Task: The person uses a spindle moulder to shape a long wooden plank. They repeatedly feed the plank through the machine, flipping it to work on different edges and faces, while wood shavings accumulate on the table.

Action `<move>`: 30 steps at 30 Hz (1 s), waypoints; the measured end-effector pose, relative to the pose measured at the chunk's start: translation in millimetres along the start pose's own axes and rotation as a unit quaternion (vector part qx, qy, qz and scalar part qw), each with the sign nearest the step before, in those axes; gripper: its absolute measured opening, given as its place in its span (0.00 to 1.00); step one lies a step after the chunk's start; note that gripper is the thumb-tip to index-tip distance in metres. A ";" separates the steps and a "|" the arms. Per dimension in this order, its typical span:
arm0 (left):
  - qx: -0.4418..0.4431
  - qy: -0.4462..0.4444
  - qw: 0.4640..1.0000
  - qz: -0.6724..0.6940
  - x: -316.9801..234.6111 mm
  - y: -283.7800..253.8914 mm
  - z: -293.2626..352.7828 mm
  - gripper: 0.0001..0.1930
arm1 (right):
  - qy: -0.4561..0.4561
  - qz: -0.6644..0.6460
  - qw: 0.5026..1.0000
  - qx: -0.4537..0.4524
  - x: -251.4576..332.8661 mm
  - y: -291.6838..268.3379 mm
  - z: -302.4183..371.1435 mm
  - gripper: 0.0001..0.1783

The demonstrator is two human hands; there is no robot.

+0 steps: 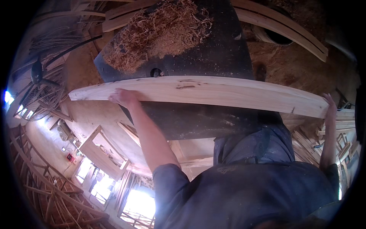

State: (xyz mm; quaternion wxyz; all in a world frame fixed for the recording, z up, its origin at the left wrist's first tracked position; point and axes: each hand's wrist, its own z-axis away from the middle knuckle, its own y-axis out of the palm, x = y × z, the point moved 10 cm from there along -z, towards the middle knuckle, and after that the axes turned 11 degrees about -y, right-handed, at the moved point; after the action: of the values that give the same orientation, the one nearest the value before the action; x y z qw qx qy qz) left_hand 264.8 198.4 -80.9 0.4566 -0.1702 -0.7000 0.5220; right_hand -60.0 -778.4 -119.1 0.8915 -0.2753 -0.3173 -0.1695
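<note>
1. A long pale plank (228,93) lies crosswise over a dark machine table (187,122), both of its ends reaching past the table's sides; whether its underside touches the top throughout, I cannot tell.
2. The left hand (124,97) holds the plank near its left end, fingers laid on the pale face; how far they wrap underneath is hidden.
3. The right hand (330,105) grips the plank's far right end, fingers at its upper corner.
4. Near the middle-left, the plank's face carries dark marks (187,84).
5. Just beyond the plank's far edge, a round hole (155,72) opens in the tabletop.
6. Behind that, curly wood shavings (164,32) sit heaped on the table.
7. 1 caged fan (37,72) stands at left; curved wooden strips (284,24) lie at upper right.
</note>
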 end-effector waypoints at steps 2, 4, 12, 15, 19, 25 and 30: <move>0.023 0.010 0.999 -0.037 6.2 6.6 -13.2 0.18 | 0.016 -0.034 0.999 0.027 1.3 18.0 3.1 0.22; 0.040 0.005 0.999 -0.027 5.9 5.5 -16.0 0.18 | 0.020 -0.046 0.998 0.040 2.4 30.5 5.1 0.22; 0.024 -0.055 0.993 0.104 -2.0 8.0 22.1 0.25 | 0.014 -0.033 0.999 0.038 22.8 84.7 27.6 0.23; -0.056 -0.083 0.958 0.269 -3.1 -1.4 51.6 0.24 | 0.000 -0.046 0.999 0.025 27.0 99.5 28.2 0.23; 0.050 -0.143 0.934 0.324 -27.7 -14.7 89.4 0.36 | -0.019 -0.019 0.999 0.026 28.0 104.8 26.2 0.23; 0.071 -0.218 0.898 0.375 -48.1 -69.8 124.7 0.44 | -0.012 -0.020 0.999 0.031 38.8 134.4 38.3 0.25; 0.048 -0.186 0.922 0.336 -29.9 -37.9 92.6 0.44 | -0.067 -0.005 0.996 0.061 59.3 161.4 54.8 0.26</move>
State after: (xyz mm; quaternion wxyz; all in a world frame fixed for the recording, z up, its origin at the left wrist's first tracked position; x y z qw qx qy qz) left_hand 213.9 108.7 -64.6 0.1230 -0.2732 -0.6482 0.7001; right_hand 35.0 -625.5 -106.4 0.8822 -0.2299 -0.3879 -0.1359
